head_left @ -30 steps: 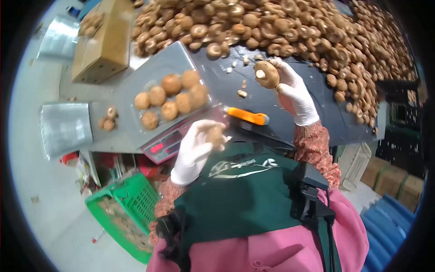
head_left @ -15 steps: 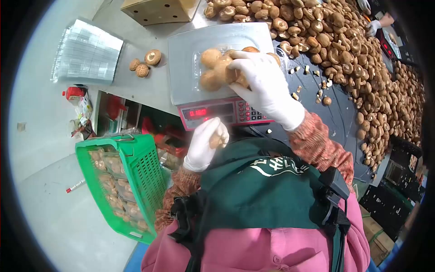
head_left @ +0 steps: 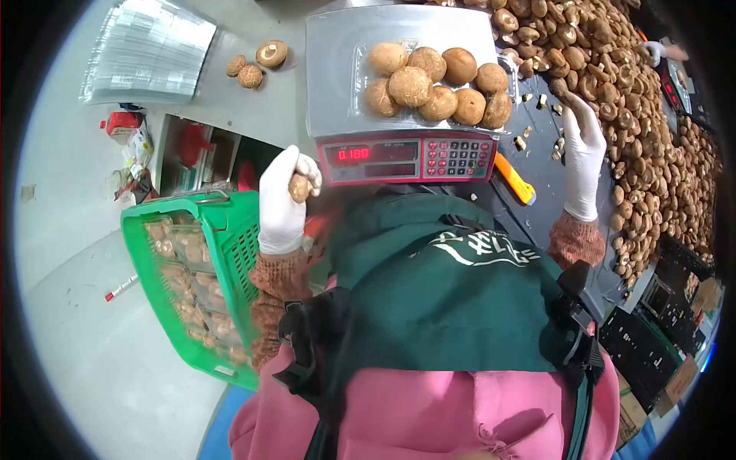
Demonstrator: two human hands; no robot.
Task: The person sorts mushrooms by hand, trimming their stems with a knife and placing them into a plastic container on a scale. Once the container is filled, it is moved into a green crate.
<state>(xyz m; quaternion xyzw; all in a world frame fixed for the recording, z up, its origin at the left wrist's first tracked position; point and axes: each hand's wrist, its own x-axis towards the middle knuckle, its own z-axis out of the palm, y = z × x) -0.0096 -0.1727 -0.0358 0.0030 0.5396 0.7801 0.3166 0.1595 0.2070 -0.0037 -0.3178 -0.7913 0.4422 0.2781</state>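
My left hand [head_left: 285,201], in a white glove, is closed around a small mushroom [head_left: 299,188] in front of the scale's left end. My gloved right hand [head_left: 584,149] reaches to the near edge of the mushroom pile [head_left: 606,84]. Its thumb and fingers are apart, the fingertips at a dark mushroom [head_left: 558,87]. Between the hands, a clear plastic tray [head_left: 360,80] of brown mushrooms, caps up, lies on the steel pan of a digital scale [head_left: 330,46]. The red display [head_left: 353,154] appears to read 0.180.
A yellow-orange box cutter [head_left: 515,181] lies right of the keypad, near cut stem pieces [head_left: 521,143]. Left are three loose mushrooms [head_left: 250,75] and stacked clear trays [head_left: 149,50]. A green basket [head_left: 238,230] holds packed trays. Another person's gloved hand [head_left: 653,52] shows far right.
My right hand has left the tray and moved right to the pile, uncovering the mushrooms and box cutter. My left hand has shifted left, still holding its mushroom. The view has shifted too.
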